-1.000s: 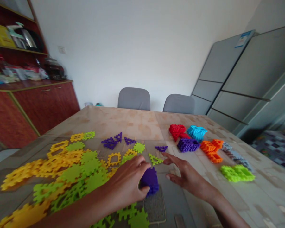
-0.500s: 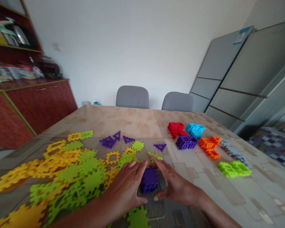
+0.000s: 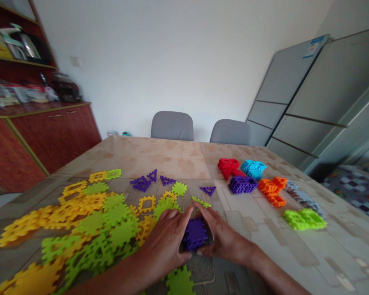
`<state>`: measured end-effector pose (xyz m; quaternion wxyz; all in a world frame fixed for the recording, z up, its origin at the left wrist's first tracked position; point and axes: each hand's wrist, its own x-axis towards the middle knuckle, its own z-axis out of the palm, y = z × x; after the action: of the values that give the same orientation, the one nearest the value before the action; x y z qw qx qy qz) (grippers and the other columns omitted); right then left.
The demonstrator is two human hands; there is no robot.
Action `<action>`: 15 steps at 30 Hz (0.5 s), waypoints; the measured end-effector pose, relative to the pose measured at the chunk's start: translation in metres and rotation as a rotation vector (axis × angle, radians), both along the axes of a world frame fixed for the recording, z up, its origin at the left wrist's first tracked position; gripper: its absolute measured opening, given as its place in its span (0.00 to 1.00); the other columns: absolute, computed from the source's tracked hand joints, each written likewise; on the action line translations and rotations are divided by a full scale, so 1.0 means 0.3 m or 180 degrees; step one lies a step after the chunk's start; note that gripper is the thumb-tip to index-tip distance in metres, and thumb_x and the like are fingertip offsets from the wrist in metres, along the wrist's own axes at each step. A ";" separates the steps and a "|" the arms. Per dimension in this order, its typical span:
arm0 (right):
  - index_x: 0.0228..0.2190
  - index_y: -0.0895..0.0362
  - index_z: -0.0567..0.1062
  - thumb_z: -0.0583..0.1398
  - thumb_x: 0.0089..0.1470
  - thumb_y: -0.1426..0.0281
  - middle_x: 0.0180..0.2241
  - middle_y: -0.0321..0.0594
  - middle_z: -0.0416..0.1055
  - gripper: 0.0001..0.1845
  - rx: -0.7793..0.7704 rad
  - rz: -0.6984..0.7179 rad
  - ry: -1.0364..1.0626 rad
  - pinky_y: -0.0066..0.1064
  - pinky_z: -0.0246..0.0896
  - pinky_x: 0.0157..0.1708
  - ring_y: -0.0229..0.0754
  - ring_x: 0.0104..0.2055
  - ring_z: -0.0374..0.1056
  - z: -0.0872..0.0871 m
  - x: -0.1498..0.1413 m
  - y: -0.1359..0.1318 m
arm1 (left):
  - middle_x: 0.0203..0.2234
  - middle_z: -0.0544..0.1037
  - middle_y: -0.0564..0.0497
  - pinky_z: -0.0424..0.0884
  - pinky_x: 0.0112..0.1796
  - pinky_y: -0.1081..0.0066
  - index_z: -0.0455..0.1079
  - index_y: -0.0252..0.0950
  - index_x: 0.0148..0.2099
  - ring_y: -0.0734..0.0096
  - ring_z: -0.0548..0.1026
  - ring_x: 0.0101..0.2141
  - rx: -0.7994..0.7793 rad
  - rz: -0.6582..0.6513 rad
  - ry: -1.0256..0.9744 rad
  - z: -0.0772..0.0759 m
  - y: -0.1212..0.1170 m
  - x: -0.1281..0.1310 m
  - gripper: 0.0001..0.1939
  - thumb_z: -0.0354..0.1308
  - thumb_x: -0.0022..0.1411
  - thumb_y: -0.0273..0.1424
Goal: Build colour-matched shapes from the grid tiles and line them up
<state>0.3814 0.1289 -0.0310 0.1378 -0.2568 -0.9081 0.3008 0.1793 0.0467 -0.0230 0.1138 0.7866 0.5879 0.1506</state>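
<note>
A stack of purple square puzzle tiles (image 3: 196, 234) with notched edges lies on the table between my hands. My left hand (image 3: 169, 235) curves around its left side, fingers at the far edge and thumb at the near corner. My right hand (image 3: 223, 237) curves around the right side, its thumb against the near right corner. The fingers' inner sides are partly hidden. Just beyond the fingertips lies a thin lime-green piece (image 3: 201, 201). A green square tile (image 3: 180, 282) sits below my left wrist.
Loose yellow pieces (image 3: 74, 211) and green tiles (image 3: 123, 231) cover the left. Purple triangles (image 3: 143, 182) lie farther back. On the right stand sorted groups: red (image 3: 228, 166), blue (image 3: 253, 168), purple (image 3: 242, 184), orange (image 3: 272, 189), grey (image 3: 303, 198) and green (image 3: 305, 218). Two chairs (image 3: 172, 125) stand behind the table.
My right hand has closed in on the purple stack, narrowing the gap at its right side. The stack has shifted or turned slightly to the right. My left hand stays nearly in place.
</note>
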 end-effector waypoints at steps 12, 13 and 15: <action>0.67 0.58 0.45 0.69 0.34 0.73 0.62 0.56 0.58 0.63 0.0267 0.0132 0.0086 0.48 0.52 0.62 0.57 0.63 0.55 -0.024 -0.012 0.008 | 0.51 0.72 0.38 0.64 0.52 0.53 0.49 0.31 0.66 0.49 0.67 0.50 0.0108 -0.0152 0.0039 -0.014 0.007 0.001 0.46 0.63 0.46 0.24; 0.67 0.58 0.45 0.69 0.33 0.73 0.62 0.56 0.58 0.63 0.0250 0.0125 0.0077 0.48 0.52 0.61 0.57 0.63 0.55 -0.024 -0.012 0.008 | 0.51 0.72 0.38 0.64 0.52 0.53 0.49 0.31 0.66 0.49 0.67 0.49 0.0118 -0.0169 0.0048 -0.013 0.008 0.001 0.46 0.63 0.46 0.24; 0.67 0.59 0.44 0.69 0.33 0.71 0.62 0.57 0.58 0.64 0.0137 0.0066 0.0062 0.48 0.53 0.61 0.58 0.62 0.56 -0.017 -0.007 0.009 | 0.51 0.72 0.38 0.64 0.53 0.53 0.49 0.31 0.66 0.49 0.67 0.50 0.0120 -0.0189 0.0035 -0.006 0.009 0.001 0.46 0.63 0.46 0.25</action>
<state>0.3794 0.1316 -0.0362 0.1490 -0.2415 -0.9156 0.2851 0.1795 0.0494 -0.0249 0.1002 0.8066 0.5619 0.1538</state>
